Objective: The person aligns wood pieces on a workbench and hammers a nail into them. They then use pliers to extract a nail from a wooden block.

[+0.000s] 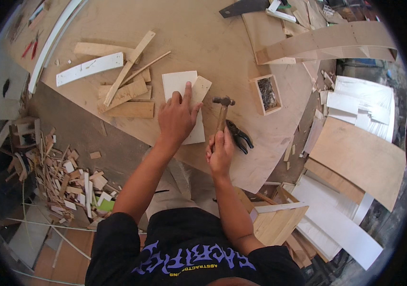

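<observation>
My right hand [220, 151] is closed around the wooden handle of a hammer [223, 108], its metal head raised and pointing away from me. My left hand [177, 114] lies over a white board [175, 82], the index finger stretched forward and the thumb apart. Close by that hand, a short light wooden piece [202, 86] rests slanted across the board's right side. Black-handled pliers [239, 137] lie on the worktable [132, 19] just right of the hammer.
A wooden box of nails [266, 94] stands to the right. Several wood strips [129, 66] lie piled at left, and a handsaw [244, 7] at the far edge. Offcuts [77, 183] heap on the floor at left; panels [356, 157] lean at right.
</observation>
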`<state>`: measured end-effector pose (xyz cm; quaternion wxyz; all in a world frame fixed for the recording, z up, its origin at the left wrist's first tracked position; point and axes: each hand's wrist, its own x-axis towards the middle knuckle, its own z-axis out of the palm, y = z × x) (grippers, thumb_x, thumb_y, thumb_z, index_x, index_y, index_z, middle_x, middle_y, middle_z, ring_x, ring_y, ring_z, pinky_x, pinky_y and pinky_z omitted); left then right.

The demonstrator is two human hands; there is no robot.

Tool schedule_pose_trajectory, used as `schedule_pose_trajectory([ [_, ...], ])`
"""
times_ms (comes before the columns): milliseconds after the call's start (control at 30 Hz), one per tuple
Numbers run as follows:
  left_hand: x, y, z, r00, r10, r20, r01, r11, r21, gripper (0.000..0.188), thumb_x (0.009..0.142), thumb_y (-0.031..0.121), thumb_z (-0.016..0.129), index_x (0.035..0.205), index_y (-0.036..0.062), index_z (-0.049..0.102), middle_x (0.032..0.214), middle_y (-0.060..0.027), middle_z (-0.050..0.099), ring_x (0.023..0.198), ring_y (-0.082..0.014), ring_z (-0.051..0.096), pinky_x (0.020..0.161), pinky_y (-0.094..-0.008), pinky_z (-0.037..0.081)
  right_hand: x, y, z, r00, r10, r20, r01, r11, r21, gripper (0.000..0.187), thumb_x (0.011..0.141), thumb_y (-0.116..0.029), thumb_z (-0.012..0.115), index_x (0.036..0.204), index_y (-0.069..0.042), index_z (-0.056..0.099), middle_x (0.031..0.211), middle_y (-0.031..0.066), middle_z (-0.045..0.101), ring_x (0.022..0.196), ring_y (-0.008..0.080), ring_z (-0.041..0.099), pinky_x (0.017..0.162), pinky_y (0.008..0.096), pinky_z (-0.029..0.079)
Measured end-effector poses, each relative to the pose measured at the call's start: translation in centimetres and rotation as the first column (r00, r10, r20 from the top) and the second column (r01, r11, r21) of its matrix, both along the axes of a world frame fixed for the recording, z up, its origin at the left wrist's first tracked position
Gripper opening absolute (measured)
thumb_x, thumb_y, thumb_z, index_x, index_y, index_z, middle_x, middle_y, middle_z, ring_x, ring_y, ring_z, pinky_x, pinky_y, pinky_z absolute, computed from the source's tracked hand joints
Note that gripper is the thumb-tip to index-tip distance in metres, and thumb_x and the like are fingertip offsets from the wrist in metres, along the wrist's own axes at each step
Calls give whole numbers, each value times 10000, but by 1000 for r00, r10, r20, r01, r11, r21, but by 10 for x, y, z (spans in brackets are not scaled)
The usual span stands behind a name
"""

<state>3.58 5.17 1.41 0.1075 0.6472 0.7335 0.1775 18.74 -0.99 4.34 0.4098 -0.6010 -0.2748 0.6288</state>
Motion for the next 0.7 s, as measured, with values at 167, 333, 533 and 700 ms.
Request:
schedule_pose_trajectory([
  [167, 4, 2, 0, 999, 15, 41, -13, 999, -29, 647, 970, 417, 658, 1526, 118, 515, 1054, -97, 577, 991, -267, 595, 821, -438, 447, -25, 17, 3, 991, -36, 131, 26, 997, 79, 589, 1116, -274, 443, 1655, -120, 262, 753, -14, 484, 550, 53, 417, 461, 219, 384],
  [333, 7, 2, -13, 990, 6, 142, -18, 997, 81, 648, 995, 340, 620, 1560, 70, 455, 1378, -142, 577, 1339, -330, 468, 1095, -487, 328, -43, 27, 0, 910, -70, 408, 31, 994, 101, 572, 1106, -223, 436, 1646, -100, 292, 756, -4, 524, 597, 67, 443, 527, 234, 411],
  [533, 4, 9, -17, 974, -117, 195, 112, 993, 33, 662, 1048, 281, 522, 1605, -3, 306, 1700, -134, 280, 1593, -349, 172, 1279, -534, 79, -60, 20, -23, 892, -183, 413, 104, 973, 206, 558, 1117, -212, 454, 1644, -116, 298, 795, -34, 479, 580, 33, 395, 474, 192, 362],
  [700, 1, 10, -18, 979, -135, 150, 137, 990, -8, 663, 1061, 307, 486, 1607, -15, 291, 1697, -148, 279, 1594, -345, 170, 1279, -537, 62, -73, 28, -11, 872, -318, 372, 269, 947, 178, 581, 1117, -221, 445, 1651, -93, 256, 796, -26, 481, 568, 28, 401, 454, 184, 351],
])
